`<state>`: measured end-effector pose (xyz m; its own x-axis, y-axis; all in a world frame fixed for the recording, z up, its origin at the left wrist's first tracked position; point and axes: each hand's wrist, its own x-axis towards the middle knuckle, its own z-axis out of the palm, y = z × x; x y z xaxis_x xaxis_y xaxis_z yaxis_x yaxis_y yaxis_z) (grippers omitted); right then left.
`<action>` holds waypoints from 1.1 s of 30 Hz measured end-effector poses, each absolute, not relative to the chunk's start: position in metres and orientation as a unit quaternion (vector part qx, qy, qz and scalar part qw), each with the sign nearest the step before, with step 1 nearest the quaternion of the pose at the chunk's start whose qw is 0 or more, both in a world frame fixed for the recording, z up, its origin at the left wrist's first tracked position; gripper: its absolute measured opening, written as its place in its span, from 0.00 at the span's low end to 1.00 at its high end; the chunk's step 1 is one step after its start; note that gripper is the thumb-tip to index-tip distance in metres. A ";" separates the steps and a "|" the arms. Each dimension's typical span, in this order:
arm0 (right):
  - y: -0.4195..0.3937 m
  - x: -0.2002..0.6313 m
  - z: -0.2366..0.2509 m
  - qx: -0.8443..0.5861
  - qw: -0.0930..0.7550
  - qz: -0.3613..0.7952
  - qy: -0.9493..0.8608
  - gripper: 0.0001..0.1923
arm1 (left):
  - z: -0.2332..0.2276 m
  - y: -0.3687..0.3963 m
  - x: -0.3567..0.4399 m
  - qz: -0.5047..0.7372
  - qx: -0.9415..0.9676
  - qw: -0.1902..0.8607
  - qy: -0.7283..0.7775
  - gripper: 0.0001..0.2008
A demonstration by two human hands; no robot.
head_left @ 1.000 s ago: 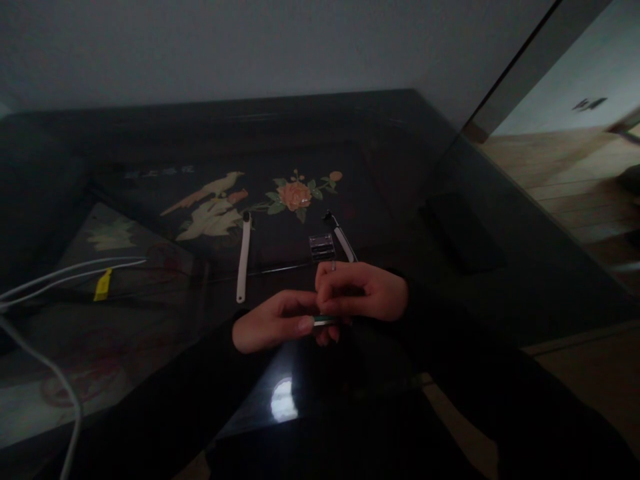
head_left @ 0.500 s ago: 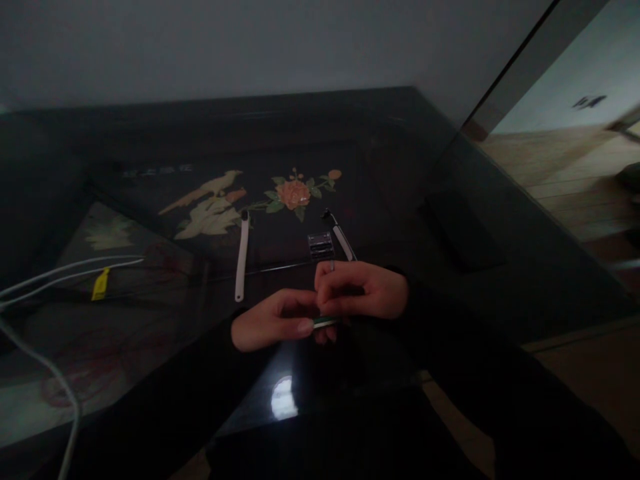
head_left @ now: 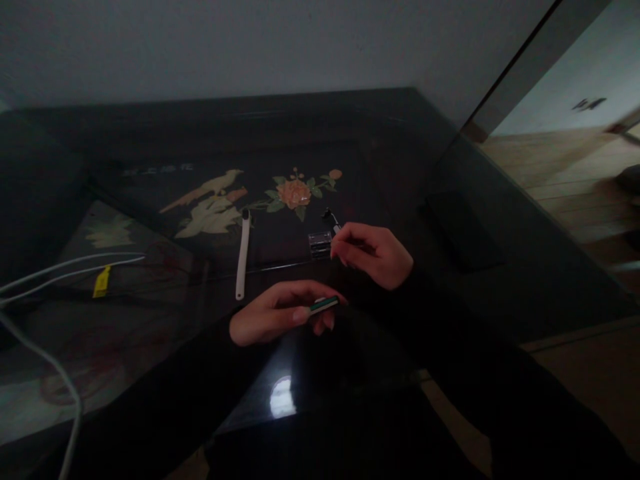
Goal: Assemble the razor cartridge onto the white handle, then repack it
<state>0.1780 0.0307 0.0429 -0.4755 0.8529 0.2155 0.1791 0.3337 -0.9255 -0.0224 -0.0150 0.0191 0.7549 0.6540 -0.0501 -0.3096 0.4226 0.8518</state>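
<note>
My left hand [head_left: 277, 312] pinches a small flat piece, green and white [head_left: 323, 305], between thumb and fingers; its kind is unclear in the dim light. Farther right, my right hand [head_left: 375, 253] is closed, its fingertips over the handle of a razor-like tool [head_left: 337, 227]. That tool has a small black head and metal neck, and the hand hides most of its white handle. Close to the right fingertips lies a small clear case [head_left: 319, 245] with dark strips inside. A slim white handle with a black tip [head_left: 242, 257] rests beyond my left hand.
The dark glass tabletop [head_left: 370, 360] covers a bird-and-flower picture [head_left: 294, 193]. White cables [head_left: 55, 363] with a yellow tag [head_left: 101, 282] run along the left. A dark flat object [head_left: 463, 230] lies at the right. A wall [head_left: 210, 50] stands behind the table.
My right hand has left the green-and-white piece and moved up and right onto the razor-like tool's handle. My left hand still holds the piece, now tilted and more exposed.
</note>
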 end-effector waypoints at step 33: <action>0.055 0.053 0.038 -0.404 0.093 0.158 -0.896 0.29 | 0.025 -0.027 -0.016 0.245 0.567 0.771 0.156 0.23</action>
<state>0.0534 0.0551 0.0377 -0.6565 0.7533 0.0395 0.6941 0.6238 -0.3592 -0.0158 -0.0265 0.0252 0.8315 0.5544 0.0364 -0.2004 0.2381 0.9503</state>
